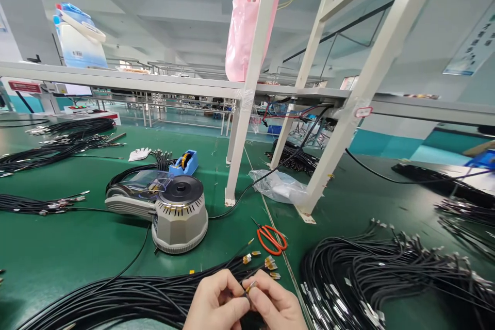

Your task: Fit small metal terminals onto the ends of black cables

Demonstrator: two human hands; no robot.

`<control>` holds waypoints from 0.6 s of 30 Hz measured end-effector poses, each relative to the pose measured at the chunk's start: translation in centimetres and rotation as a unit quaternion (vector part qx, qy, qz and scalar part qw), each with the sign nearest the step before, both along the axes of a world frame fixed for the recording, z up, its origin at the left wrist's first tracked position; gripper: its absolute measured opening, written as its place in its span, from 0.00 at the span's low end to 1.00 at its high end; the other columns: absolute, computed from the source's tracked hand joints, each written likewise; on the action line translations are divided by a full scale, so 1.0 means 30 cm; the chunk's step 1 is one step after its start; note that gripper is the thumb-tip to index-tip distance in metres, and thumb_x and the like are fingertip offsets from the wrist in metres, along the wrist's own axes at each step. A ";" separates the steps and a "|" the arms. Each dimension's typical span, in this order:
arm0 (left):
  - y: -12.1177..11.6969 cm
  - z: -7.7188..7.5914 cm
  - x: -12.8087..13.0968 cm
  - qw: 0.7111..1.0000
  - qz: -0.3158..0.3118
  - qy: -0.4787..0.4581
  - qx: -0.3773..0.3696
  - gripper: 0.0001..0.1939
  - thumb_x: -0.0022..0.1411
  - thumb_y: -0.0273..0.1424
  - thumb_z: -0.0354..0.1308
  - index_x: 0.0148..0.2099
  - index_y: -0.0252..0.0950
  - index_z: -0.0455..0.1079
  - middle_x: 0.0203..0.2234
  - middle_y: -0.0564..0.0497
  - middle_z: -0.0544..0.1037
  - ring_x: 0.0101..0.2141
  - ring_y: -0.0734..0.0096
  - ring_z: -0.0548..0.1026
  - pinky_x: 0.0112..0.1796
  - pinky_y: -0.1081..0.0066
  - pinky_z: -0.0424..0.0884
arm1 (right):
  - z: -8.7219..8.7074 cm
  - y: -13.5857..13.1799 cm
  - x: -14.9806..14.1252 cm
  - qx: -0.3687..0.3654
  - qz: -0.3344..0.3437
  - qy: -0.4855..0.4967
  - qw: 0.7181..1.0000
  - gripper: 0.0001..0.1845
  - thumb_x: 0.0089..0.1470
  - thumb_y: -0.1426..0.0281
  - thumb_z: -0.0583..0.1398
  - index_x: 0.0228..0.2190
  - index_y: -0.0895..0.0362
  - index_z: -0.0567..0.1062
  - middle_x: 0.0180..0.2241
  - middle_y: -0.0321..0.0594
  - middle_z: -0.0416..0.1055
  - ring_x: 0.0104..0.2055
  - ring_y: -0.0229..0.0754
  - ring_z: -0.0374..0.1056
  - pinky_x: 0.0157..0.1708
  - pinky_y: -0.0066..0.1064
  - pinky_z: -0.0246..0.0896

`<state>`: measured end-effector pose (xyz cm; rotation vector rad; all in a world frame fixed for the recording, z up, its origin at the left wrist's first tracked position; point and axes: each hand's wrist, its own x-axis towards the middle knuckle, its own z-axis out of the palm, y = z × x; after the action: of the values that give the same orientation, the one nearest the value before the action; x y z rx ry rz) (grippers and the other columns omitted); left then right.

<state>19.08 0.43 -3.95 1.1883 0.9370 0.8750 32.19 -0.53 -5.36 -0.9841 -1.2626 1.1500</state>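
At the bottom middle, my left hand [218, 301] and my right hand [273, 301] meet, both with fingers pinched on the end of a black cable [250, 289]. A small amber and silvery piece shows at that end between the fingertips. Under and left of my hands lies a bundle of black cables [131, 299], its ends carrying amber tape [270, 263]. Just beyond are scissors [273, 240] with orange-red handles. A grey round tape dispenser [181, 221] stands further left.
A large coil of black cables [348, 273] lies to the right. Behind the round dispenser sits a blue tape holder [184, 164]. White shelf posts [243, 129] rise from the green table, near a clear plastic bag [280, 185]. More cable bundles [58, 139] lie left.
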 end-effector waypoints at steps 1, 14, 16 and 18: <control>-0.001 0.002 -0.003 1.000 -0.007 -0.010 -0.005 0.15 0.43 0.39 0.56 0.22 0.34 0.56 0.10 0.59 0.60 0.13 0.83 0.60 0.16 0.81 0.53 | 0.000 0.001 0.004 0.007 0.012 -0.007 1.000 0.12 0.43 0.58 0.61 0.22 0.53 0.77 0.21 0.33 0.63 0.25 0.38 0.59 0.27 0.29 0.54; -0.006 0.009 -0.005 0.998 -0.052 0.027 0.003 0.12 0.42 0.38 0.53 0.21 0.33 0.59 0.15 0.53 0.66 0.15 0.81 0.60 0.18 0.78 0.54 | -0.037 0.012 0.012 -0.012 0.043 0.046 0.998 0.17 0.41 0.57 0.62 0.15 0.56 0.68 0.17 0.31 0.58 0.20 0.35 0.54 0.20 0.28 0.50; -0.007 0.006 0.002 0.998 -0.022 0.052 0.001 0.09 0.41 0.34 0.52 0.20 0.34 0.58 0.12 0.56 0.62 0.14 0.81 0.59 0.18 0.78 0.53 | -0.033 0.010 0.009 -0.026 0.027 0.066 0.997 0.15 0.40 0.57 0.62 0.19 0.56 0.72 0.18 0.31 0.60 0.21 0.35 0.55 0.22 0.27 0.51; -0.004 -0.005 0.010 0.997 0.010 0.082 0.011 0.07 0.40 0.31 0.52 0.19 0.35 0.56 0.11 0.58 0.60 0.15 0.80 0.58 0.19 0.77 0.52 | -0.032 0.009 0.011 -0.042 0.002 0.098 0.994 0.16 0.39 0.56 0.63 0.26 0.55 0.74 0.21 0.32 0.64 0.23 0.36 0.58 0.24 0.27 0.52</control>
<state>19.38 0.30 -4.09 1.2867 1.0748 0.8151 32.54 -0.26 -6.31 -0.9069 -1.0680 1.2796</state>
